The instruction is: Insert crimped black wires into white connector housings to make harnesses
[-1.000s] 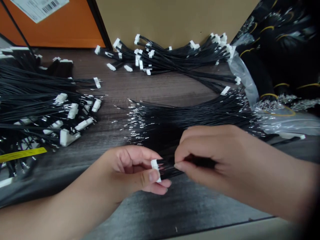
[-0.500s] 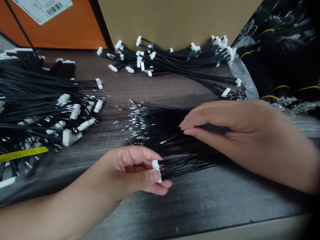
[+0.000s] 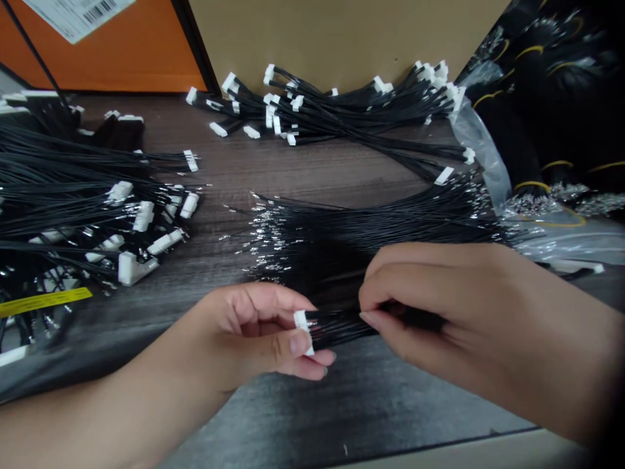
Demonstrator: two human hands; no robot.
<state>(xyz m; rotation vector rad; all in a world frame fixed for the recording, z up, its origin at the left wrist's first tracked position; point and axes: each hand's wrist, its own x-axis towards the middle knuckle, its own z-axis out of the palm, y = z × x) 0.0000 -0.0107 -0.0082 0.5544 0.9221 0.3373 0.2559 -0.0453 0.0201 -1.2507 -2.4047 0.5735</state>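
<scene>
A white connector housing (image 3: 303, 331) is pinched between the thumb and fingers of my left hand (image 3: 266, 335). Black wires (image 3: 342, 329) run out of its right side toward my right hand (image 3: 430, 299). Thumb and forefinger of that hand are pressed together on a thin black wire (image 3: 349, 311), whose metal-tipped end lies close to the connector's right face. Whether the tip is inside the housing I cannot tell. Just behind both hands lies a wide bundle of loose black wires (image 3: 390, 225) with shiny crimped terminals (image 3: 268, 241) at its ends.
Finished-looking cables with white connectors (image 3: 332, 117) lie along a tan board (image 3: 342, 39) at the back. More wires with white connectors (image 3: 131, 267) are heaped at left, beside a yellow strip (image 3: 46, 301). An orange box (image 3: 122, 58) stands behind. Banded wire bundles (image 3: 537, 117) and clear plastic (image 3: 481, 143) are at right.
My right hand has moved down and toward the connector, bringing a single wire from the loose bundle with it. My left hand holds the connector in almost the same place.
</scene>
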